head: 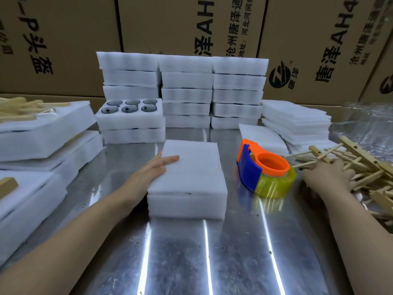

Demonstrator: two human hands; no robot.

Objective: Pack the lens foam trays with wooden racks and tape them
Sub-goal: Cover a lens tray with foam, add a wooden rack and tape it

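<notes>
**Tray pair stacked, rack not yet fitted, tape untouched**

Head view. The tape dispenser (265, 169) stands on the metal table (191, 252), and everything here is placed from it. Just to its left lies the foam tray stack (189, 179), two closed white trays one on the other, with no wood and no tape on them that I can see. The left hand (155, 169) lies against the stack's far side from the dispenser, fingers straight and flat on the top edge, steadying rather than gripping. To the dispenser's right, the right hand (328, 173) is down on the loose pile of wooden racks (361, 165). Its fingertips are hidden among the sticks, so I cannot tell whether it holds one.

Behind the dispenser stand tall columns of closed trays (185, 90), an open tray of lenses (129, 108) and a heap of foam sheets (295, 122). Far to its left sit packs (42, 128) with wood on top, seemingly finished.

By my reading, a few packs are done. This one awaits its rack and taping, and many trays remain.
</notes>
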